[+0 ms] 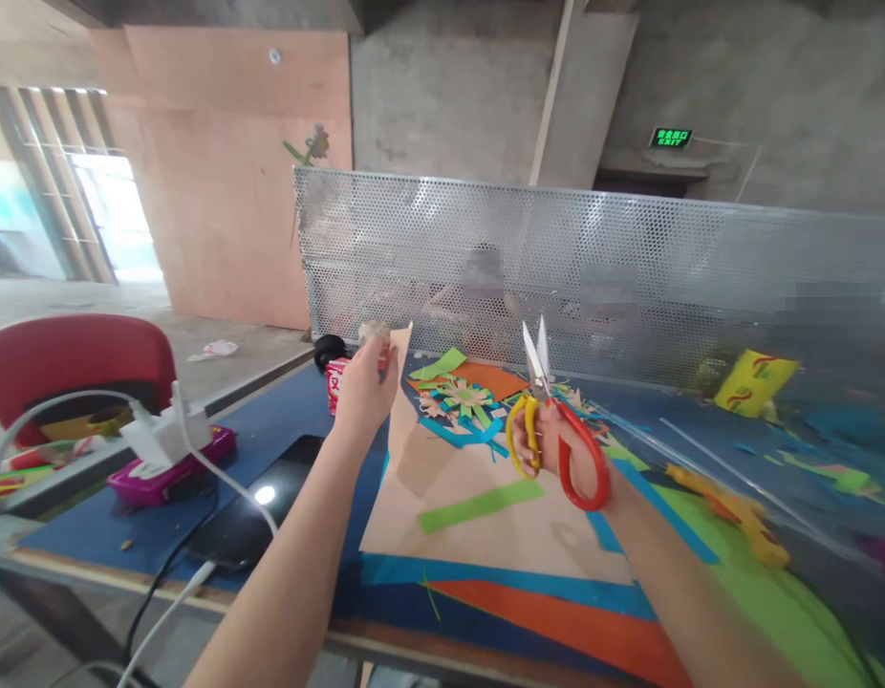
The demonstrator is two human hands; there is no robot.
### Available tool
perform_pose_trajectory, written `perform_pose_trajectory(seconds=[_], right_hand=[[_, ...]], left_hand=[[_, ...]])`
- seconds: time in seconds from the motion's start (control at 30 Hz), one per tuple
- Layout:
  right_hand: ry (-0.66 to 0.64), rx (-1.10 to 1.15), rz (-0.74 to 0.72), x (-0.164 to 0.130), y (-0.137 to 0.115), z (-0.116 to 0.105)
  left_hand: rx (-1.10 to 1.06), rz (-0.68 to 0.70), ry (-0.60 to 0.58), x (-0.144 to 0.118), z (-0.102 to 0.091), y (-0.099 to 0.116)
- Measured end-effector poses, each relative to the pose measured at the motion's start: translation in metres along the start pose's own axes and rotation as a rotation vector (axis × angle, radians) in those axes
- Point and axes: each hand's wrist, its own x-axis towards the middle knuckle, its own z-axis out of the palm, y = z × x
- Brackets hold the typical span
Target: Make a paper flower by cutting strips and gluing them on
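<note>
My left hand (363, 387) pinches the upper corner of a tan sheet of paper (442, 478) and lifts that edge off the table. My right hand (550, 444) holds a pair of scissors (557, 420) with one yellow and one red handle. The blades point up and stand slightly apart. The scissors hover above the tan sheet, to the right of my left hand. A green paper strip (478, 505) lies on the tan sheet.
Cut paper scraps and a paper flower (467, 397) lie behind the sheet on the blue table (91, 535). An orange glue gun (729, 511) lies to the right. A phone (248, 516), a white charger (166, 435) and a pink case (170, 473) are at left. A perforated metal screen (629, 268) stands behind.
</note>
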Motion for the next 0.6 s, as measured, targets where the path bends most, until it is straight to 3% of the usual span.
perform_pose_trajectory(seconds=[0.1, 0.17, 0.23, 0.33, 0.43, 0.6], right_hand=[[-0.033, 0.009, 0.003, -0.001, 0.008, -0.001], [-0.026, 0.034, 0.029, -0.005, 0.015, 0.001], [0.039, 0.054, 0.051, -0.008, 0.02, 0.006], [0.203, 0.083, 0.066, -0.008, 0.022, 0.015], [0.312, 0.145, 0.024, -0.005, 0.025, 0.019], [0.492, 0.009, -0.139, -0.003, 0.026, 0.004]], left_hand=[[-0.395, 0.0, 0.21, -0.001, 0.003, 0.004], [-0.699, -0.095, 0.338, 0.001, 0.006, 0.006], [-0.947, -0.229, 0.382, 0.005, 0.01, 0.008], [-1.118, -0.414, 0.355, 0.007, 0.016, 0.012], [-1.189, -0.513, 0.257, 0.002, 0.026, 0.016], [-1.081, -0.593, 0.01, -0.017, 0.052, 0.017]])
